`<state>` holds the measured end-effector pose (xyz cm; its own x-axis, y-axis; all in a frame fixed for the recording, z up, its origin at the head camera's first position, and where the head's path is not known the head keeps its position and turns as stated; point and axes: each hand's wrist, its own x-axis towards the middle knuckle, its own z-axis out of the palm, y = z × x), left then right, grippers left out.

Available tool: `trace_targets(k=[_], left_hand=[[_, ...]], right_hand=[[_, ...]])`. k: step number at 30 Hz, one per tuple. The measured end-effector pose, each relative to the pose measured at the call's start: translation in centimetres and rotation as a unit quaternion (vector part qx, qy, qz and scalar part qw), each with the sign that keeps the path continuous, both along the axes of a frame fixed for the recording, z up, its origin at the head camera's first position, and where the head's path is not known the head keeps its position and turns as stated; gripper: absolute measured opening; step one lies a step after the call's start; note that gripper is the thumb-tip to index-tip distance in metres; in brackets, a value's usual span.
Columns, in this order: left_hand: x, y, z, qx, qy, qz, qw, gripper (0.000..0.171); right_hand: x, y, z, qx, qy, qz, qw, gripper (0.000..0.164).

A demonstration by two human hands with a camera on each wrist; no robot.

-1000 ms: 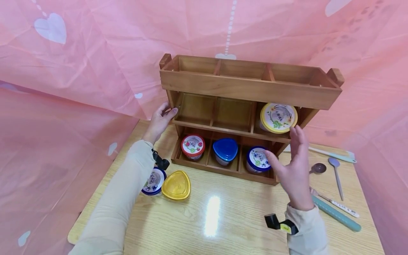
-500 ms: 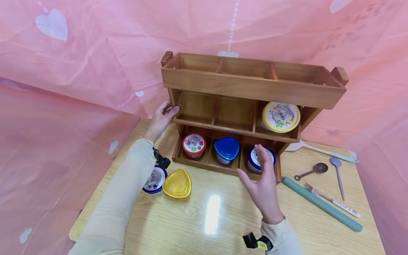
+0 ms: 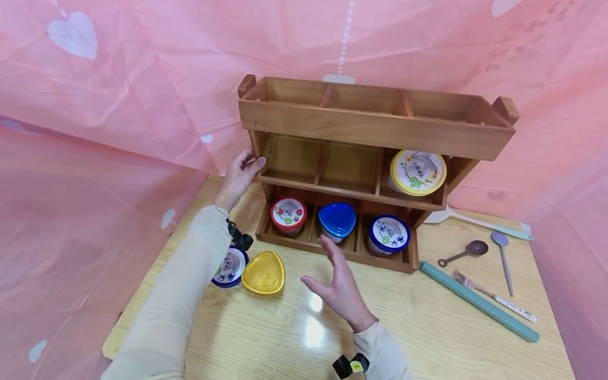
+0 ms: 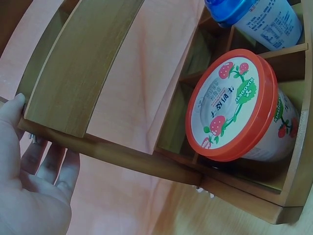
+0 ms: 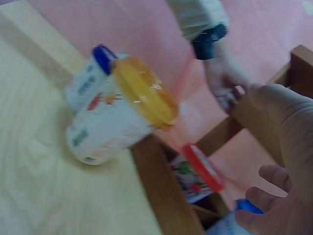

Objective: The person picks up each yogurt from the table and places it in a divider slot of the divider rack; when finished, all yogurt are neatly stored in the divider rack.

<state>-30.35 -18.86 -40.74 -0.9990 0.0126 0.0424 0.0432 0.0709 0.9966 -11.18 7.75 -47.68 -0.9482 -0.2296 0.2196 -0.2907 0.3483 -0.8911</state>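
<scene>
My left hand grips the left side of a three-tier wooden shelf. In the left wrist view, the thumb lies against the middle tier and the fingers go behind the side post. Holding nothing, my right hand is over the table in front of the shelf, thumb and fingers spread. To its left stand a tub with a yellow three-cornered lid and a blue-rimmed round tub, partly behind the left wrist. The bottom tier holds a red-lidded tub, a blue three-cornered tub and a blue-rimmed tub.
A yellow-rimmed tub sits in the middle tier's right compartment. On the table's right side lie a green rod, a fork, a brown measuring spoon, a grey-purple spoon and a spatula. Pink cloth hangs behind.
My right hand has moved left and down, from near the yellow-rimmed tub to over the table beside the yellow-lidded tub. The left hand keeps its grip on the shelf.
</scene>
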Motion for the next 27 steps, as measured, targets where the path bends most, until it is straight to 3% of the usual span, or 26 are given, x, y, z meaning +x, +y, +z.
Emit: trace_targets(k=[5, 15, 20, 27], left_hand=[[0.0, 0.0, 0.2, 0.005, -0.002, -0.006, 1.0, 0.054], [0.1, -0.1, 0.1, 0.002, -0.006, -0.005, 1.0, 0.053], [0.1, -0.1, 0.0, 0.003, -0.004, -0.004, 1.0, 0.052], [0.1, -0.2, 0.0, -0.007, -0.001, -0.003, 1.0, 0.054]], right_hand=[[0.0, -1.3, -1.4, 0.027, -0.026, 0.029, 0.999, 0.096], [-0.3, -3.8, -2.7, 0.068, -0.09, 0.089, 0.99, 0.103], [-0.4, -5.0, -3.3, 0.078, -0.099, 0.121, 0.985, 0.106], [-0.5, -6.3, -3.7, 0.08, -0.106, 0.136, 0.982, 0.112]])
